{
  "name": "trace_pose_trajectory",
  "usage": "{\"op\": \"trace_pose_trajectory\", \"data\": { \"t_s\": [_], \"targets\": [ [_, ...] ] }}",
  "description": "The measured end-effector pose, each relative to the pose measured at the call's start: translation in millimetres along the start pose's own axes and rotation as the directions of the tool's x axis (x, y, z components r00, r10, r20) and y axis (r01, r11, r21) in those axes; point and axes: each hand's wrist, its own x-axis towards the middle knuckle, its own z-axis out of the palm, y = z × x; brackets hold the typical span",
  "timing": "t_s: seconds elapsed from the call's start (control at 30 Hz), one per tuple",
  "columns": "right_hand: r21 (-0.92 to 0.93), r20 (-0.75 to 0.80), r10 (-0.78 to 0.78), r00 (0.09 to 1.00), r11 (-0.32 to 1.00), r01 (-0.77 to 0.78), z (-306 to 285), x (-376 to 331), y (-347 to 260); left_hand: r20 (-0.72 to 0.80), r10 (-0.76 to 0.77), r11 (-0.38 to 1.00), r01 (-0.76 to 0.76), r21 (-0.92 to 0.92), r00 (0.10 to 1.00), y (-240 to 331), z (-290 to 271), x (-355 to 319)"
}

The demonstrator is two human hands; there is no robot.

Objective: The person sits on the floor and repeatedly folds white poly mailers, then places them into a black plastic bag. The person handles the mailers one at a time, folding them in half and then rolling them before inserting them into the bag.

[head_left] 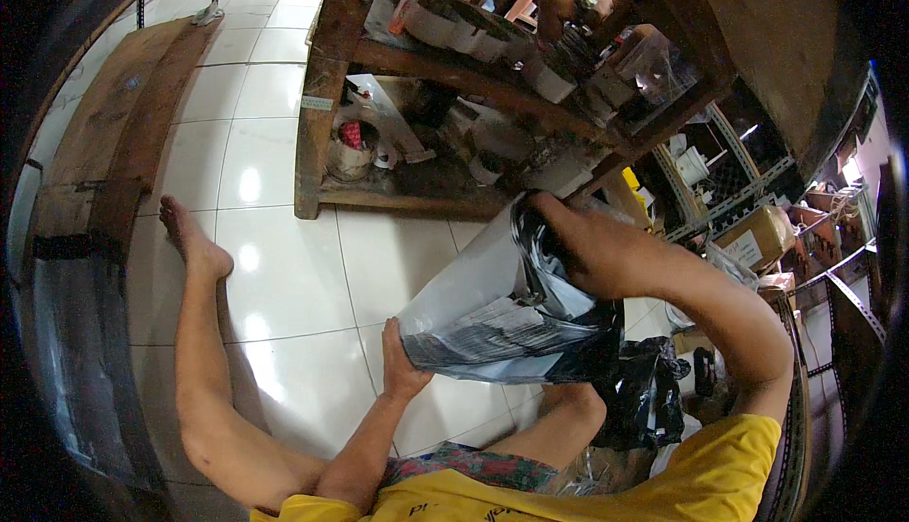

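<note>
A large plastic bag, pale grey outside with crumpled black and bluish folds, hangs slanted between my hands above the tiled floor. My left hand grips its lower left corner, the fingers partly hidden behind the plastic. At the upper right, my right hand is closed at the bag's dark, creased edge. Its fingertips are hidden by the folds. What the bag contains, if anything, cannot be seen.
A wooden shelf rack with cluttered tools and parts stands ahead. A long wooden plank lies at the left. Crumpled black plastic lies by my right knee. Metal shelving with a cardboard box stands at the right.
</note>
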Motion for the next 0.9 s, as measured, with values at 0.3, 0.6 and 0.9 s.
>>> {"op": "trace_pose_trajectory", "data": {
  "t_s": [0.3,0.6,0.9],
  "targets": [
    [-0.098,-0.078,-0.418,0.905,0.907,0.411,-3,22,9,-0.034,0.114,0.985,-0.108,0.131,0.993,6,-2,1],
    [-0.005,-0.366,-0.020,0.930,1.000,0.020,15,15,25,0.030,0.019,1.000,-0.020,0.018,0.999,-9,6,3],
    [0.055,-0.277,-0.075,0.958,0.994,0.094,28,16,23,0.000,0.107,0.989,-0.107,0.104,0.994,5,-1,4]
  ]
}}
